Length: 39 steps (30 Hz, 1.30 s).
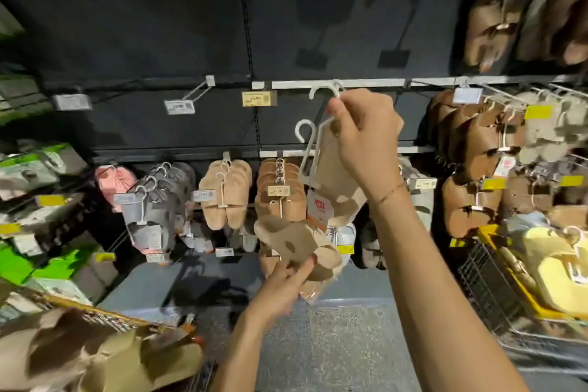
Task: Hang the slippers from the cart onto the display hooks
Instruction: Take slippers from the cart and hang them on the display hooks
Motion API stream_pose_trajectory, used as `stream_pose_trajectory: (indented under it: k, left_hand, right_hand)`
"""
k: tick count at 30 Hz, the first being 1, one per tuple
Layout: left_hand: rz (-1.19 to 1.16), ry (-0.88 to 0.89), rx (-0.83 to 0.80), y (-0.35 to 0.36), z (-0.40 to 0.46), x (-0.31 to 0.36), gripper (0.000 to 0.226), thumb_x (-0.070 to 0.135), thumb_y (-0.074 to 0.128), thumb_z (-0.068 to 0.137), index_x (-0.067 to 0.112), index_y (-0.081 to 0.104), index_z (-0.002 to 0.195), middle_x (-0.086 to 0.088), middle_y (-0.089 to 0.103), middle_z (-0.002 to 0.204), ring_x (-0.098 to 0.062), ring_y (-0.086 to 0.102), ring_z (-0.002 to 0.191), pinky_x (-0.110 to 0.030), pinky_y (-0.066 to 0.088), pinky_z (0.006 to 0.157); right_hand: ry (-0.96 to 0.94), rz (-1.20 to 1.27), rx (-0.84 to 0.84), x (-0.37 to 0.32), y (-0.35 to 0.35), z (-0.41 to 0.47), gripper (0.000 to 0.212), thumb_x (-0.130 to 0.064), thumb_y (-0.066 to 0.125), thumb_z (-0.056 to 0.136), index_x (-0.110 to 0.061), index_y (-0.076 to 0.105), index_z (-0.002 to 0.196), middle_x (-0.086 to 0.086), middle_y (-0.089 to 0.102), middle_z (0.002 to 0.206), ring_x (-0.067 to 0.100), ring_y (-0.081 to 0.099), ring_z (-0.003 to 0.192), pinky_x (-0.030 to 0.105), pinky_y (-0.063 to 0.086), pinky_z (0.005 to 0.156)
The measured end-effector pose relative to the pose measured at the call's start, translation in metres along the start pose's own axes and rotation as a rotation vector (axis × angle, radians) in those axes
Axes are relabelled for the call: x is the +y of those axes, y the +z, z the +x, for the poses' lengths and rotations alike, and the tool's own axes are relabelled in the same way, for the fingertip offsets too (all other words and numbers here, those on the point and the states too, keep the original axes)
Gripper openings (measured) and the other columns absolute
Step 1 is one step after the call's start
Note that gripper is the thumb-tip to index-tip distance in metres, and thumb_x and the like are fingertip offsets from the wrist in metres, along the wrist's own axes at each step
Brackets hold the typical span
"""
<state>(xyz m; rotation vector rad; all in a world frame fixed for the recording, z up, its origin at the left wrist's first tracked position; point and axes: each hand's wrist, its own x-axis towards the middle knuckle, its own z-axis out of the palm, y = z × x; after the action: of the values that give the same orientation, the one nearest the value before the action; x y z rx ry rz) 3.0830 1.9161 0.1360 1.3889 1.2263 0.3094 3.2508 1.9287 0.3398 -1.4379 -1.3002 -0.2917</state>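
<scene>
From my head camera, my right hand (362,134) is raised toward the dark display wall (159,41), fingers (339,113) curled round two white hangers (310,149) carrying tan slippers (334,188) with a red tag (319,205). The upper hanger's hook sits just beside a bare display hook (321,105). My left hand (286,286), lower down, grips another tan slipper (299,245). More lie in the cart (95,356), bottom left.

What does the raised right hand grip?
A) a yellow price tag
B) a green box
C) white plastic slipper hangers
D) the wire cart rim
C: the right hand pinches the white plastic hangers, tan slippers dangling below, at the display rail.
</scene>
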Motion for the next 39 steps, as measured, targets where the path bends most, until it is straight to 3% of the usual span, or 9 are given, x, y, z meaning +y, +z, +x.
stream_pose_trajectory:
  k: [3, 7, 11, 14, 17, 23, 28, 33, 39]
  left_hand:
    - [-0.098, 0.134, -0.015, 0.022, 0.003, 0.009, 0.073, 0.06, 0.071, 0.08, 0.037, 0.027, 0.134, 0.028, 0.055, 0.118, 0.0, 0.056, 0.111, -0.031, 0.046, 0.104]
    - [-0.151, 0.209, 0.089, 0.061, 0.015, 0.004, 0.1, 0.041, 0.084, 0.078, 0.031, 0.009, 0.143, 0.012, 0.052, 0.135, -0.007, 0.054, 0.118, -0.023, 0.045, 0.098]
    - [-0.211, 0.313, 0.148, 0.083, 0.026, -0.006, 0.063, 0.026, 0.085, 0.08, 0.024, 0.043, 0.128, 0.005, 0.066, 0.12, -0.01, 0.068, 0.106, -0.018, 0.056, 0.079]
    - [-0.217, 0.309, 0.054, 0.088, 0.029, -0.006, 0.06, 0.045, 0.077, 0.084, 0.022, 0.05, 0.132, 0.006, 0.065, 0.125, 0.0, 0.065, 0.107, -0.013, 0.054, 0.077]
    - [-0.159, 0.275, 0.047, 0.095, 0.03, -0.009, 0.071, 0.074, 0.071, 0.074, 0.025, 0.056, 0.125, 0.009, 0.069, 0.118, -0.008, 0.065, 0.112, -0.028, 0.054, 0.091]
    - [-0.023, 0.281, 0.025, 0.107, 0.043, -0.018, 0.06, 0.08, 0.074, 0.059, 0.034, 0.067, 0.098, 0.011, 0.074, 0.099, -0.017, 0.069, 0.098, -0.048, 0.057, 0.087]
    - [-0.074, 0.244, -0.097, 0.106, 0.038, -0.016, 0.023, 0.051, 0.078, 0.076, 0.032, 0.067, 0.086, 0.008, 0.075, 0.095, -0.023, 0.072, 0.098, -0.055, 0.054, 0.092]
    - [0.033, 0.296, 0.069, 0.086, 0.025, -0.002, 0.02, 0.017, 0.049, 0.103, 0.026, 0.064, 0.113, 0.008, 0.065, 0.113, -0.014, 0.059, 0.11, -0.029, 0.045, 0.093]
    - [0.498, 0.434, 0.325, 0.057, 0.033, 0.0, 0.021, 0.02, 0.048, 0.098, 0.039, 0.056, 0.1, 0.012, 0.033, 0.118, -0.009, 0.022, 0.115, -0.04, 0.015, 0.105]
  right_hand:
    - [0.058, -0.03, 0.05, 0.01, -0.013, -0.003, 0.027, -0.033, 0.052, 0.096, -0.029, 0.055, 0.069, -0.011, 0.055, 0.069, 0.025, 0.059, 0.085, 0.051, 0.048, 0.081]
    - [0.094, -0.087, 0.089, 0.016, -0.024, -0.007, 0.027, -0.035, 0.051, 0.096, -0.029, 0.059, 0.071, -0.011, 0.059, 0.073, 0.026, 0.06, 0.088, 0.052, 0.048, 0.082]
    - [0.111, -0.095, 0.106, 0.02, -0.033, -0.009, 0.026, -0.038, 0.051, 0.096, -0.029, 0.063, 0.075, -0.012, 0.062, 0.077, 0.025, 0.061, 0.09, 0.053, 0.048, 0.084]
    - [0.116, -0.109, 0.12, 0.024, -0.04, -0.011, 0.024, -0.039, 0.052, 0.095, -0.034, 0.062, 0.074, -0.015, 0.061, 0.077, 0.024, 0.062, 0.091, 0.054, 0.049, 0.083]
    - [0.125, -0.122, 0.118, 0.028, -0.047, -0.014, 0.02, -0.037, 0.053, 0.094, -0.036, 0.064, 0.077, -0.018, 0.06, 0.079, 0.023, 0.062, 0.094, 0.054, 0.047, 0.086]
    - [0.16, -0.164, 0.119, 0.039, -0.06, -0.019, 0.02, -0.038, 0.053, 0.095, -0.033, 0.069, 0.084, -0.017, 0.063, 0.085, 0.023, 0.061, 0.097, 0.055, 0.046, 0.088]
    - [0.17, -0.205, 0.102, 0.054, -0.067, -0.018, 0.021, -0.038, 0.052, 0.094, -0.034, 0.066, 0.079, -0.015, 0.062, 0.079, 0.025, 0.063, 0.091, 0.056, 0.048, 0.084]
    - [0.156, -0.22, 0.101, 0.067, -0.07, -0.024, 0.022, -0.036, 0.053, 0.095, -0.031, 0.065, 0.077, -0.014, 0.06, 0.072, 0.026, 0.063, 0.087, 0.053, 0.048, 0.083]
    - [0.129, -0.183, 0.071, 0.073, -0.063, -0.028, 0.021, -0.037, 0.053, 0.096, -0.035, 0.061, 0.077, -0.013, 0.061, 0.075, 0.027, 0.065, 0.085, 0.056, 0.049, 0.081]
